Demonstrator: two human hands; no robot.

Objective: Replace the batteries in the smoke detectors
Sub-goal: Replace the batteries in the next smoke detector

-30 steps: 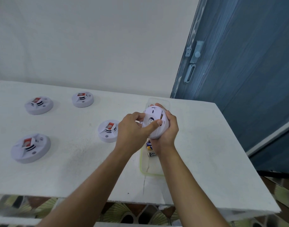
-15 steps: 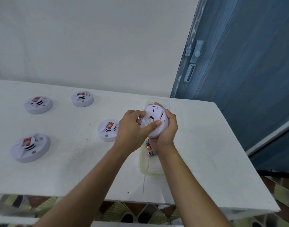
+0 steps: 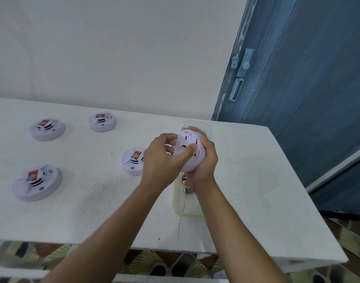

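I hold a white round smoke detector (image 3: 188, 149) on edge above a clear tray (image 3: 180, 205), its back plate turned toward me. My right hand (image 3: 204, 160) cups the detector's body from the right and below. My left hand (image 3: 164, 158) grips the back plate, thumb pressed on its face and fingers curled over its left rim. Two batteries (image 3: 186, 185) lie in the tray under my hands. Several more white detectors with red labels lie on the white table (image 3: 83, 201): one beside my left hand (image 3: 133, 161), others at the left (image 3: 37, 181) (image 3: 46, 128) (image 3: 102, 121).
A white wall stands behind the table. A blue door (image 3: 297, 78) with a latch (image 3: 243, 64) is at the right, close to the table's far right corner. Patterned floor tiles (image 3: 164, 262) show below the table's front edge.
The detector has tilted a little more upright in my hands and my left hand has shifted slightly on the back plate. The detectors on the table stay where they were.
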